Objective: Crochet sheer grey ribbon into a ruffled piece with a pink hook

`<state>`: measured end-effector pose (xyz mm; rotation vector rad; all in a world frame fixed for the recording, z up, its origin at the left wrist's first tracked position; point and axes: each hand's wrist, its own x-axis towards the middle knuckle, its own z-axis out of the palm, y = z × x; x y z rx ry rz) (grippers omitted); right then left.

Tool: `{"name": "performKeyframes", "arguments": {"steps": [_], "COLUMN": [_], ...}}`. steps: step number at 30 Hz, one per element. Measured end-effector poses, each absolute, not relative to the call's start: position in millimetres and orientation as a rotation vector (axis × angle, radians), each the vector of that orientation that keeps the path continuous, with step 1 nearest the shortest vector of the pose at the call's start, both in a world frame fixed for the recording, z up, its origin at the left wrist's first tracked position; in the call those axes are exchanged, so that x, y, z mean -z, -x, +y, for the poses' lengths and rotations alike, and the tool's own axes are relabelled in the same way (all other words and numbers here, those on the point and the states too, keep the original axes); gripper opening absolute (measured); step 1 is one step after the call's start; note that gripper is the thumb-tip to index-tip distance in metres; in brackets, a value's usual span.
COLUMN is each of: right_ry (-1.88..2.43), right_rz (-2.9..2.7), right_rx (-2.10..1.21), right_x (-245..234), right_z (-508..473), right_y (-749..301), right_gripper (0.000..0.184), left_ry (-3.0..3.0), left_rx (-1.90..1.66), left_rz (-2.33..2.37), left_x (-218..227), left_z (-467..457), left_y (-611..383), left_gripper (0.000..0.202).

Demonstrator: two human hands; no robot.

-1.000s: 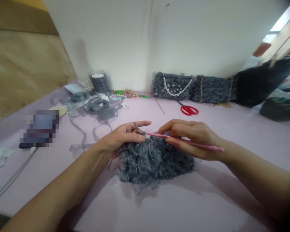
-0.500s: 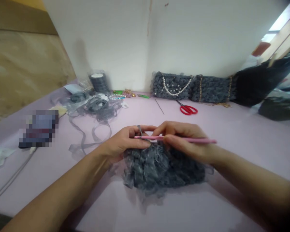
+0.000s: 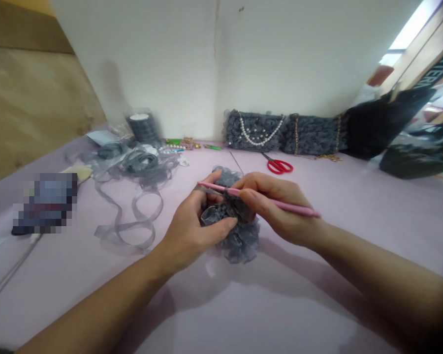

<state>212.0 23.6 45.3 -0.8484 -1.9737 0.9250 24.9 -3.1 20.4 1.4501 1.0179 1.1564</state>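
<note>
Right hand [image 3: 280,209] has fingers together on a pink crochet hook [image 3: 299,209]; left hand [image 3: 192,228] has fingers clamped on a gray ribbon piece [image 3: 243,241]; dark strip [image 3: 437,69] reads "NTERA"

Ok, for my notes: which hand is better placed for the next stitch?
Probably the right hand: it holds the pink crochet hook, whose tip lies over the grey ribbon crochet the left hand grips.

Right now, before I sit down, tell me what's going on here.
A person is working with bare hands at a lilac-covered table. The left hand grips a bunched piece of gray sheer-ribbon crochet. The right hand holds a pink crochet hook across it. Loose gray ribbon lies to the left, and red scissors lie farther ahead.
</note>
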Motion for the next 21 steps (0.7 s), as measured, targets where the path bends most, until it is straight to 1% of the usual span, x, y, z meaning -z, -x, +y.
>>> {"name": "performKeyframes", "arguments": {"steps": [4, 7, 10, 16, 18, 21], "right_ry": [0.857, 0.848, 0.846, 0.815, 0.810, 0.843], "right_rz": [-1.854, -1.772, -1.758, -1.758, -1.762, -1.782], "right_rx": [-1.197, -1.297, -1.325, -1.341, -1.349, -1.340], "right_x": [-32.8, -27.8, -26.7, -25.1, -25.7, -27.7], "right_z": [35.8, 40.6, 41.3, 42.0, 41.6, 39.9], "right_y": [-211.8, -211.5, -211.3, -211.5, -211.0, -210.5], "right_gripper": [0.035, 0.038, 0.039, 0.037, 0.037, 0.038], "left_ry": [-1.262, -1.137, -1.103, -1.131, -1.114, -1.048], "left_rx": [-1.094, -1.078, -1.041, -1.003, -1.011, -1.040], "left_rz": [0.892, 0.790, 0.735, 0.767, 0.768, 0.751], "left_x": [-11.3, -7.9, -7.4, -5.7, -5.0, -4.7], "left_z": [4.5, 8.5, 9.8, 11.6, 12.6, 13.5], "left_y": [-23.5, -22.1, -21.1, -21.5, -22.4, -24.1], "left_gripper": [0.064, 0.059, 0.062, 0.069, 0.066, 0.057]}}
